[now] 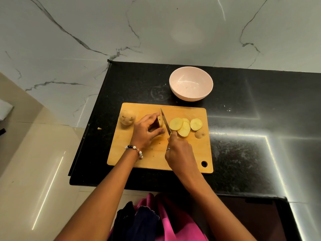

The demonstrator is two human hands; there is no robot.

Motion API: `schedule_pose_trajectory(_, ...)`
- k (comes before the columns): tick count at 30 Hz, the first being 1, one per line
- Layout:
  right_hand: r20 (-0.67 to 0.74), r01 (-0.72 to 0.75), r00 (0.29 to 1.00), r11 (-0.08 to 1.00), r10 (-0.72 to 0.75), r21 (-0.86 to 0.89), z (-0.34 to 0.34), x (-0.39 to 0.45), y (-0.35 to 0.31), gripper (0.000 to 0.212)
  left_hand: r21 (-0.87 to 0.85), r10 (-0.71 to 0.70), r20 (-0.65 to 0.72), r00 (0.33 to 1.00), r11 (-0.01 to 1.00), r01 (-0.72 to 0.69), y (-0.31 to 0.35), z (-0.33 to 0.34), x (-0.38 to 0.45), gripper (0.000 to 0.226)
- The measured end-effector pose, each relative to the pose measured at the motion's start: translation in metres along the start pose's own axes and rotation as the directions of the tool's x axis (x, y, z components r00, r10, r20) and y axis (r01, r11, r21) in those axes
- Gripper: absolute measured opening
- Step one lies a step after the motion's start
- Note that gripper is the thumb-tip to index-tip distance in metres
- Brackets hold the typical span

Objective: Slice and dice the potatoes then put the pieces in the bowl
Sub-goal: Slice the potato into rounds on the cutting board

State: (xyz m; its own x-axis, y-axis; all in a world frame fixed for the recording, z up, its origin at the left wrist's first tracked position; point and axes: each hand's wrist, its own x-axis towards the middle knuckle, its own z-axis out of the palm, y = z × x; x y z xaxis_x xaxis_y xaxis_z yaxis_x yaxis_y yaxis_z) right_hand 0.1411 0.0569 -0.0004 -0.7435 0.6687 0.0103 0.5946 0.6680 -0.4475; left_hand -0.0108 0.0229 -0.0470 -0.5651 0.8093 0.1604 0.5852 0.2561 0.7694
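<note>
Head camera view, looking down at a wooden cutting board [156, 153] on a black stone worktop [243, 153]; every place below is given from this board.

Near the board's middle, the left hand [145, 132] curls its fingers round a part-cut potato [160, 121], a short stub with its cut face turned to the right. The left grip is closed on that stub. The right hand [178, 152] is wrapped round the handle of a knife [165, 122], so the right grip is closed on the knife. The blade stands just beside the stub's cut face, its tip pointing toward the board's far edge.

Right of the blade, on the board, lie four pale yellow round slices [184, 126], overlapping one another, and one skin-side-up end piece [199, 133] beside them. At the board's far left corner sits one whole, uncut potato [127, 117]. Off the board's left edge, on the worktop, lies one small scrap [99, 128].

Beyond the board's far edge stands one pink bowl [191, 83], with no potato in it.

By my reading, slicing of the first potato is nearly done. Still to do: the stub, the whole second potato, all the dicing, and moving the pieces into the bowl.
</note>
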Motion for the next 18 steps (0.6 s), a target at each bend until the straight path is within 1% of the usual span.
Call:
schedule_pose_trajectory(3, -0.015, 0.002, 1.000, 0.997, -0.004, -0.079, 0.001, 0.004, -0.008, 0.045, -0.013, 0.019, -0.005, 1.000, 1.000, -0.019, -0.002, 0.001, 0.002, 0.060)
schedule_pose_trajectory(6, -0.038, 0.005, 0.999, 0.992, -0.010, -0.127, -0.002, 0.010, -0.013, 0.041, -0.019, 0.039, -0.017, 0.999, 0.999, -0.039, -0.003, 0.001, 0.002, 0.059)
schedule_pose_trajectory(10, 0.001, -0.019, 1.000, 0.992, 0.020, -0.121, -0.009, 0.020, -0.017, 0.033, -0.045, 0.059, -0.031, 0.998, 0.997, -0.060, -0.004, 0.002, 0.002, 0.055)
schedule_pose_trajectory(14, 0.017, -0.012, 1.000, 0.991, 0.015, -0.133, -0.014, 0.022, -0.018, 0.029, -0.068, 0.067, -0.031, 0.997, 0.995, -0.069, -0.004, 0.001, 0.002, 0.056)
schedule_pose_trajectory(18, 0.014, -0.002, 1.000, 0.987, 0.004, -0.161, -0.015, 0.012, -0.020, 0.033, -0.087, 0.065, -0.024, 0.998, 0.994, -0.067, -0.006, 0.002, 0.001, 0.057)
